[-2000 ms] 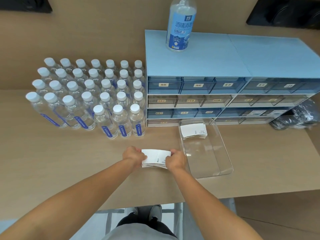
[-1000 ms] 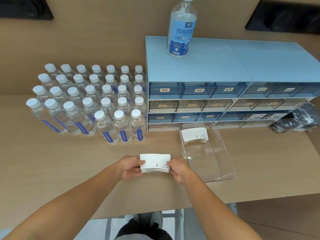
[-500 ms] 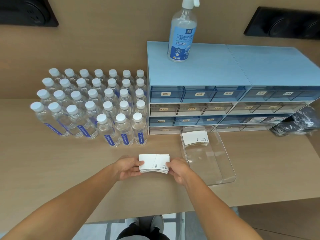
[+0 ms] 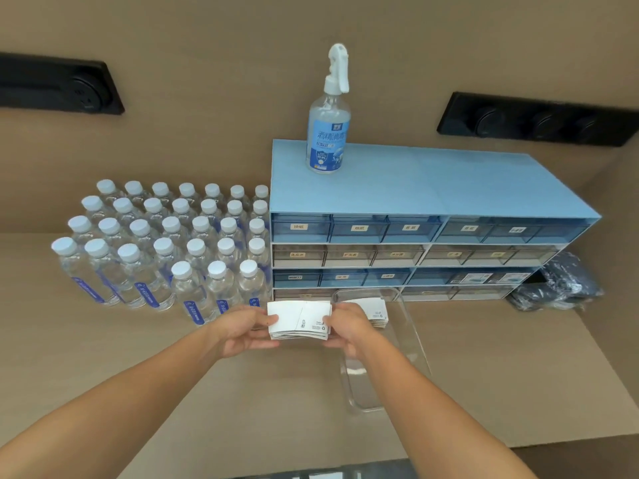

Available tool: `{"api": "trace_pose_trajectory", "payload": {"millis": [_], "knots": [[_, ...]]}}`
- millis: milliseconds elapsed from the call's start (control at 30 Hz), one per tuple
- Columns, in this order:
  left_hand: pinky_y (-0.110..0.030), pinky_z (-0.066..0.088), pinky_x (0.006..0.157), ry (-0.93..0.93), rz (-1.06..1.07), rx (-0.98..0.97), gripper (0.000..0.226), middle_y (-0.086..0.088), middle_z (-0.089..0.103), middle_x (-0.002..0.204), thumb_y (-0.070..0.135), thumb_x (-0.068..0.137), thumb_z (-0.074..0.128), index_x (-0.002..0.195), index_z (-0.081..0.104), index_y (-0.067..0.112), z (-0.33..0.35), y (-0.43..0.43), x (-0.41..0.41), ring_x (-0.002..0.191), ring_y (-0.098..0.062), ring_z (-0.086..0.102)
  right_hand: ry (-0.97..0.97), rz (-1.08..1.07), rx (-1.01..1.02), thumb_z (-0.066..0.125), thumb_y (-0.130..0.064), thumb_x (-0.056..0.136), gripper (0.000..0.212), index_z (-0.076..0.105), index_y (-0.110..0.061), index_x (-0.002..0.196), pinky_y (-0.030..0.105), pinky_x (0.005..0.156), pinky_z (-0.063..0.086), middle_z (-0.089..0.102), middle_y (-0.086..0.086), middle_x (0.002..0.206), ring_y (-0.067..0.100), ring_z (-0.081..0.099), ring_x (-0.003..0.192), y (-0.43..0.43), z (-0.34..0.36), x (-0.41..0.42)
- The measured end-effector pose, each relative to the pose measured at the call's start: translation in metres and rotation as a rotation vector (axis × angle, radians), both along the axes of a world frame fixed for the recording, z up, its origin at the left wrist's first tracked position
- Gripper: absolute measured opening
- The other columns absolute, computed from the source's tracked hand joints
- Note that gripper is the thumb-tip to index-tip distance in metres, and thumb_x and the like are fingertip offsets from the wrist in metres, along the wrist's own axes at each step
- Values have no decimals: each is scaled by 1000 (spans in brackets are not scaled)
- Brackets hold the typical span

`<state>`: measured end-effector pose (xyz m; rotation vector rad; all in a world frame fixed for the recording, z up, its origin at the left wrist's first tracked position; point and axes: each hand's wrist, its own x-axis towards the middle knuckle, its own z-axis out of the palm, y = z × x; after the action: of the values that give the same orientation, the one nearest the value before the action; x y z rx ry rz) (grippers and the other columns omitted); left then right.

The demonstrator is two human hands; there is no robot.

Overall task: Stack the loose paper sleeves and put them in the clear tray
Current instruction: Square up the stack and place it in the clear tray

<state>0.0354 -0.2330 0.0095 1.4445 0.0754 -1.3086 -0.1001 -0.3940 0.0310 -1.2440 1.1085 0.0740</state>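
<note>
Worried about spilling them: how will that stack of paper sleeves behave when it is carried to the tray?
The stack of paper sleeves, pinched at both ends, is probably light. Its loose, slightly uneven edges suggest the thin sleeves may slide or fan out.

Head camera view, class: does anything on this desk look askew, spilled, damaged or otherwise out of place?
Nothing stands out. The water bottles stand upright in rows, the spray bottle is upright on the drawer unit, and both hands hold a squared stack of sleeves beside the clear tray.
</note>
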Motion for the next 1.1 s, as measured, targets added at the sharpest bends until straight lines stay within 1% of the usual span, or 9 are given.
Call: {"api": "trace_pose_trajectory", "payload": {"millis": [67, 233, 333, 433, 533, 667, 800, 900, 1100], "knots": [[-41, 62, 72, -22, 24, -18, 41, -13, 73, 113, -1, 86, 64, 125, 58, 8, 5, -17, -13, 100, -27, 71, -44, 30, 7, 43, 6, 91, 50, 48, -18, 134, 43, 76, 60, 70, 8, 108, 26, 69, 85, -16, 5, -13], [-39, 62, 66, -20, 118, -63, 41, -13, 77, 99, -8, 83, 64, 114, 66, 18, 9, -63, -62, 87, -29, 75, -108, 43, 82, 42, 10, 91, 53, 48, -20, 135, 53, 81, 59, 68, 14, 120, 33, 71, 96, -68, 4, -58], [-39, 62, 67, -31, 136, -62, 39, -15, 75, 105, -7, 83, 63, 114, 67, 16, 10, -90, -95, 92, -29, 74, -117, 71, 83, 40, 9, 93, 51, 51, -27, 128, 53, 82, 59, 68, 12, 117, 30, 70, 96, -99, 5, -86], [-41, 63, 70, -21, 163, -36, 38, -16, 73, 109, -7, 83, 63, 114, 65, 14, 11, -112, -124, 97, -31, 71, -113, 91, 115, 40, 12, 91, 48, 55, -23, 121, 55, 85, 57, 68, 14, 113, 33, 69, 97, -123, 5, -110], [-41, 63, 69, -14, 167, -11, 36, -17, 72, 108, -7, 83, 64, 113, 63, 13, 9, -125, -142, 96, -31, 71, -78, 121, 122, 40, 16, 88, 46, 58, -16, 116, 48, 73, 60, 70, 14, 104, 30, 69, 90, -140, 3, -126], [-40, 63, 65, -11, 191, 26, 31, -16, 74, 100, -7, 85, 62, 109, 62, 12, 3, -134, -153, 90, -30, 72, -43, 124, 131, 40, 19, 86, 46, 57, -10, 118, 41, 61, 59, 68, 19, 114, 35, 67, 97, -150, -1, -131], [-39, 63, 62, -22, 223, 81, 26, -14, 73, 96, -8, 87, 58, 103, 60, 13, -3, -136, -158, 85, -29, 71, -6, 150, 78, 41, 11, 90, 45, 55, -14, 124, 36, 58, 59, 70, 4, 88, 19, 68, 77, -148, -10, -124], [-39, 62, 60, -27, 238, 118, 26, -14, 72, 91, -10, 89, 54, 102, 62, 12, -7, -135, -160, 80, -28, 71, 30, 175, 29, 40, 6, 92, 46, 51, -16, 130, 40, 70, 61, 68, 0, 88, 19, 68, 81, -143, -17, -115], [-46, 56, 79, -141, 161, 240, 45, -17, 65, 121, -9, 92, 41, 130, 52, 13, -13, -142, -161, 98, -33, 66, 126, 183, -33, 39, -4, 91, 48, 45, -19, 137, 48, 90, 56, 58, 10, 131, 28, 59, 108, -126, -26, -103]]}}
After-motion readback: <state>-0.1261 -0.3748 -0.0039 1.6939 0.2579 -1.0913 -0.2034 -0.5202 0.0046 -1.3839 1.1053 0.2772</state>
